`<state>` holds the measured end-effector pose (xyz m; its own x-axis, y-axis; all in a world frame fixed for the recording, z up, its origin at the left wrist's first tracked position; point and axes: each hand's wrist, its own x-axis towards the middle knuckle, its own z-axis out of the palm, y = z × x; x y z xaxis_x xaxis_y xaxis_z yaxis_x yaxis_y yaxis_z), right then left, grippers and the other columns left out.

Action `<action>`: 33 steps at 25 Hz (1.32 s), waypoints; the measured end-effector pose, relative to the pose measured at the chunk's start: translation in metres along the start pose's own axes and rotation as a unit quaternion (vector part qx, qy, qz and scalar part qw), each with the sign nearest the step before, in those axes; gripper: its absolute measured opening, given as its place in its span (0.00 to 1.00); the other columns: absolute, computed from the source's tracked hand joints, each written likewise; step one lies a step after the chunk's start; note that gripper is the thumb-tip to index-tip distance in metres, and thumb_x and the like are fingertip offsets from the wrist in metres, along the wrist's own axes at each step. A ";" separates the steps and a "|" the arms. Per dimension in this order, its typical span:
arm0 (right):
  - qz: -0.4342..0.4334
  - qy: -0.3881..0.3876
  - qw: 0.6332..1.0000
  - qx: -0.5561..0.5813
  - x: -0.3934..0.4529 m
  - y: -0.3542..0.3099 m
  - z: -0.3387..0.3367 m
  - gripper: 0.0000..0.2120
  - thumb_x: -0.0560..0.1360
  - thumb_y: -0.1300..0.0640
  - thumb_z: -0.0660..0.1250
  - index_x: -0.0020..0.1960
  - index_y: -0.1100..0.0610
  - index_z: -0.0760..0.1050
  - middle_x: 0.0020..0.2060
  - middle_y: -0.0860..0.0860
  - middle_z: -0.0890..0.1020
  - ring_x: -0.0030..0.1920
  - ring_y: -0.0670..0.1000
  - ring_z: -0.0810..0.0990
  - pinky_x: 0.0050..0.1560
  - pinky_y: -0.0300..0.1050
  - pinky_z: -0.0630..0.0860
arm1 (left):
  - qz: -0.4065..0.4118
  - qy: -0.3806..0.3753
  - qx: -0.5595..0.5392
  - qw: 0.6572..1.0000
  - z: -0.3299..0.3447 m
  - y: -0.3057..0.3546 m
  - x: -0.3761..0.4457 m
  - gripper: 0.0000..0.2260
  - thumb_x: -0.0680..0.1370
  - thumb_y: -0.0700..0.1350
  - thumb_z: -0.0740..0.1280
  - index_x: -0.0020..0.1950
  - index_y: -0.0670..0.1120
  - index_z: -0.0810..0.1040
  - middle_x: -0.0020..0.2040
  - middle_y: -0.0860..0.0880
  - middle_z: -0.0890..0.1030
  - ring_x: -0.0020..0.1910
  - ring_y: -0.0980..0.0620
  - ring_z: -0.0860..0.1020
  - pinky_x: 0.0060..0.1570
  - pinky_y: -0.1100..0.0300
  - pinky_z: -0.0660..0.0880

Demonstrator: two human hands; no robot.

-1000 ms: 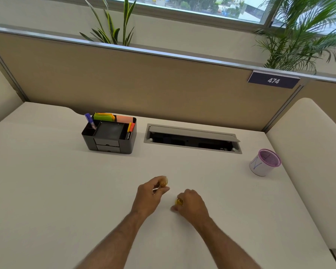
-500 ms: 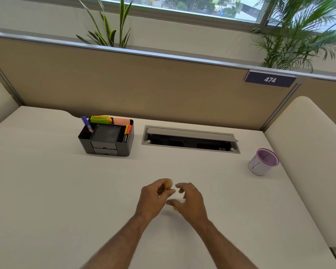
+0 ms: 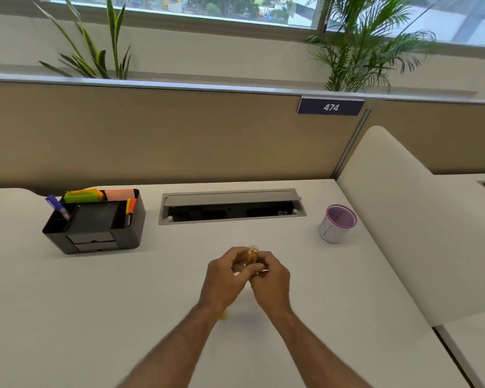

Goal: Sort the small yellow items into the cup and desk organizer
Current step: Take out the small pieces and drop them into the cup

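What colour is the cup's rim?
Pink-purple, on a white cup; seen in the head view.

Small yellow items (image 3: 251, 254) largely concealed between fingers (image 3: 240, 257) of both hands; count and shape indeterminate.

My single head camera looks forward and down over the desk (image 3: 67, 303), close above my forearms. It faces the partition (image 3: 179, 135); beyond the partition are plants and a window. No second view shares this.
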<state>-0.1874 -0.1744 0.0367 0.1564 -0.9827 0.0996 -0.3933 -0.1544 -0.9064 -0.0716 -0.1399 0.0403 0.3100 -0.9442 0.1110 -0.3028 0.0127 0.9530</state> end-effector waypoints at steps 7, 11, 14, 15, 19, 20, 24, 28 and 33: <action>0.046 0.130 0.989 -0.047 0.076 0.028 -0.087 0.18 0.73 0.56 0.75 0.62 0.57 0.80 0.47 0.51 0.81 0.45 0.47 0.79 0.44 0.33 0.74 | 0.006 -0.065 0.317 0.946 0.046 -0.014 0.051 0.27 0.74 0.65 0.64 0.70 0.54 0.70 0.68 0.50 0.76 0.67 0.50 0.72 0.62 0.52 0.72; 0.041 0.194 0.978 -0.070 0.115 0.045 -0.142 0.15 0.72 0.57 0.76 0.57 0.55 0.81 0.45 0.49 0.82 0.45 0.50 0.81 0.44 0.34 0.74 | 0.073 -0.087 0.393 0.913 0.069 -0.032 0.068 0.26 0.77 0.61 0.64 0.71 0.50 0.70 0.70 0.48 0.75 0.71 0.46 0.68 0.68 0.49 0.65; 0.061 0.220 0.969 -0.090 0.141 0.057 -0.171 0.13 0.70 0.55 0.78 0.51 0.53 0.79 0.42 0.48 0.83 0.41 0.50 0.82 0.36 0.31 0.71 | 0.073 -0.143 0.457 0.875 0.083 -0.047 0.081 0.31 0.78 0.65 0.57 0.76 0.51 0.59 0.78 0.49 0.61 0.77 0.47 0.55 0.74 0.46 0.53; 0.067 0.223 0.967 -0.104 0.150 0.063 -0.177 0.13 0.69 0.57 0.78 0.50 0.53 0.78 0.42 0.50 0.83 0.41 0.50 0.82 0.35 0.30 0.70 | 0.067 -0.163 0.469 0.865 0.088 -0.054 0.085 0.33 0.77 0.66 0.55 0.77 0.51 0.54 0.80 0.49 0.55 0.78 0.47 0.50 0.75 0.45 0.48; 0.065 0.227 0.957 -0.168 0.174 0.075 -0.188 0.10 0.68 0.62 0.75 0.49 0.58 0.82 0.42 0.56 0.86 0.40 0.54 0.81 0.40 0.39 0.72 | 0.048 -0.239 0.494 0.834 0.098 -0.075 0.089 0.40 0.74 0.72 0.48 0.78 0.53 0.40 0.79 0.49 0.38 0.77 0.46 0.36 0.73 0.41 0.35; 0.062 0.227 0.954 -0.184 0.179 0.077 -0.189 0.10 0.68 0.64 0.74 0.50 0.59 0.83 0.43 0.57 0.86 0.41 0.55 0.81 0.44 0.40 0.72 | 0.044 -0.252 0.498 0.828 0.099 -0.080 0.089 0.40 0.73 0.73 0.45 0.77 0.53 0.37 0.79 0.49 0.35 0.76 0.46 0.33 0.72 0.40 0.33; 0.054 0.189 0.939 -0.281 0.196 0.085 -0.190 0.13 0.71 0.66 0.69 0.55 0.64 0.81 0.49 0.63 0.84 0.49 0.63 0.81 0.48 0.46 0.72 | 0.046 -0.267 0.510 0.816 0.099 -0.087 0.088 0.38 0.70 0.74 0.35 0.71 0.56 0.26 0.76 0.48 0.29 0.73 0.44 0.27 0.68 0.39 0.27; 0.074 0.150 0.932 -0.320 0.205 0.089 -0.193 0.15 0.72 0.62 0.70 0.59 0.62 0.77 0.47 0.61 0.85 0.47 0.63 0.81 0.46 0.49 0.75 | 0.032 -0.291 0.503 0.813 0.099 -0.084 0.091 0.38 0.71 0.74 0.37 0.70 0.55 0.24 0.75 0.49 0.26 0.72 0.45 0.26 0.68 0.39 0.27; 0.028 0.142 0.931 -0.335 0.203 0.091 -0.196 0.11 0.74 0.59 0.71 0.56 0.61 0.81 0.47 0.61 0.86 0.47 0.63 0.81 0.47 0.50 0.75 | 0.029 -0.295 0.503 0.812 0.098 -0.083 0.091 0.38 0.72 0.74 0.40 0.69 0.56 0.24 0.75 0.48 0.27 0.73 0.45 0.26 0.67 0.39 0.25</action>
<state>-0.3690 -0.4083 0.0551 -0.0896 -0.9640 0.2505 -0.8850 -0.0384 -0.4640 -0.1064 -0.2594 -0.0566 -0.1263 -0.9487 -0.2898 -0.9761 0.0669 0.2066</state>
